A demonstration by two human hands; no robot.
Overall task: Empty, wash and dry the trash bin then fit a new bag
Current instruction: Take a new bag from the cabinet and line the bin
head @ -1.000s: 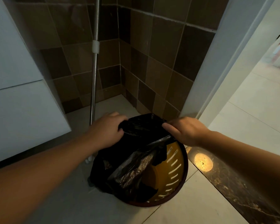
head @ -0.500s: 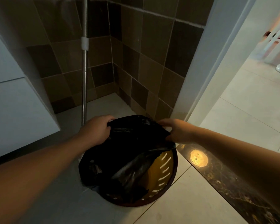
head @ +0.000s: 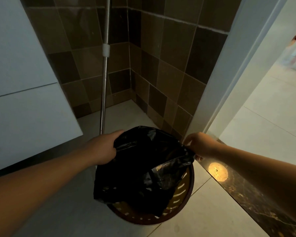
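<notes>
The left hand (head: 102,148) and right hand (head: 197,145) are each gripping the black bag (head: 143,166), probably lifting it from the slatted bin (head: 181,200); raising evenly avoids spills

Metal pole (head: 104,93): standing upright at 12 o'clock, leaning against the brown tiled wall (head: 164,62).
White cabinet (head: 24,93): sitting at 9 o'clock.
Dark marble threshold (head: 256,199): running toward 4 o'clock.
Door frame (head: 229,79): rising at 2 o'clock.
</notes>
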